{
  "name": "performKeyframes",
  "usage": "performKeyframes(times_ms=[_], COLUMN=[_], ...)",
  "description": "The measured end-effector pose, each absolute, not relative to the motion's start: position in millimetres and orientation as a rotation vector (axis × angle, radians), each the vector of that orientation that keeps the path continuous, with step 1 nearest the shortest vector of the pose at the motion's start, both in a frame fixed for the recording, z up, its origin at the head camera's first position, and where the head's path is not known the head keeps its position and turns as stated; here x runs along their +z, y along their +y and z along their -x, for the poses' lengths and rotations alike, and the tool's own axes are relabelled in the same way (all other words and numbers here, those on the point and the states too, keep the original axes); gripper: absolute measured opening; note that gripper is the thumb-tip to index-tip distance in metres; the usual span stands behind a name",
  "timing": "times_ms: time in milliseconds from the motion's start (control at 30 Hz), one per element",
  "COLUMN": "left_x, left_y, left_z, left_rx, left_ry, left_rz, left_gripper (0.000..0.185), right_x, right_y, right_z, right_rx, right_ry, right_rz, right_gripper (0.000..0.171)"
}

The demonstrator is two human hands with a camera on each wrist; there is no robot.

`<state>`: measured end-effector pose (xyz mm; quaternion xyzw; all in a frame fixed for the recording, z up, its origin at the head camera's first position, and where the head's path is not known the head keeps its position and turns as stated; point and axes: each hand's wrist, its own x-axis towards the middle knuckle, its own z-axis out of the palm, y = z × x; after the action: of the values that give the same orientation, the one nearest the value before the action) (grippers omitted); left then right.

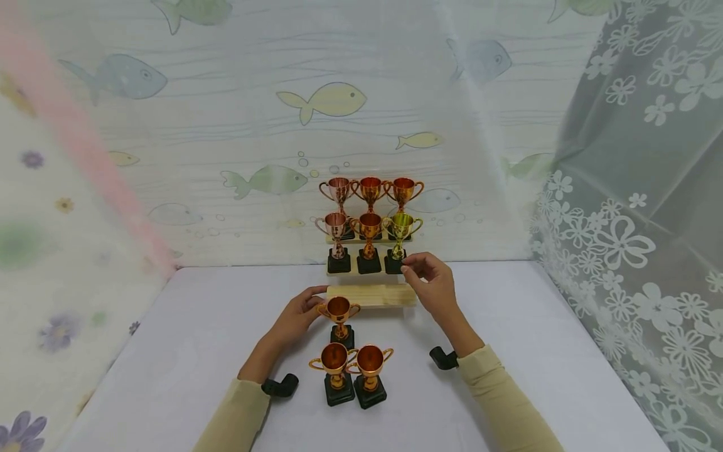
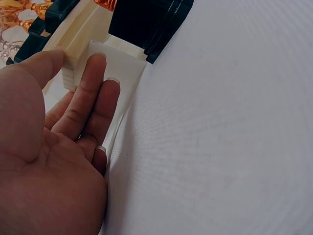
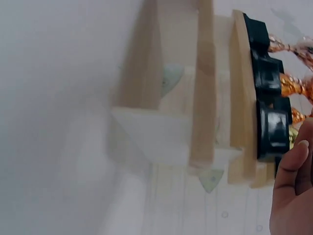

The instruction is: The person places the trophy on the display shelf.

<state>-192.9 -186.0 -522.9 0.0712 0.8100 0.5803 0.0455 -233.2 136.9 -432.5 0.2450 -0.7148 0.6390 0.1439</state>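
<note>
The copper trophy (image 1: 339, 317) stands mid-table, just before the stepped wooden stand (image 1: 371, 295). It is touched by the left hand (image 1: 299, 317), fingers released. The right hand (image 1: 432, 285), fingers loosely curled, grasps nothing beside the green trophy (image 1: 400, 242). Toppling is risked if a handle is knocked.

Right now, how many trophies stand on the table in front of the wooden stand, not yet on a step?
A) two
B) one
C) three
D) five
C: three copper trophies stand on the white table before the wooden stand; six others sit on its upper steps.
</note>
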Motion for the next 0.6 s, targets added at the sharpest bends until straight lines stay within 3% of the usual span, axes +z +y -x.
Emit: performKeyframes(times_ms=[233, 600], left_x=[-524, -522], left_y=[-186, -186], left_z=[194, 193], left_rx=[1.78, 1.778], left_ry=[2.461, 2.466], left_rz=[-0.223, -0.223], left_gripper=[0.048, 0.051], right_x=[-466, -472], right_y=[122, 103], right_z=[240, 232], right_rx=[1.793, 1.67], right_ry=[-2.182, -2.458], right_rz=[-0.894, -1.286], right_gripper=[0.02, 0.021])
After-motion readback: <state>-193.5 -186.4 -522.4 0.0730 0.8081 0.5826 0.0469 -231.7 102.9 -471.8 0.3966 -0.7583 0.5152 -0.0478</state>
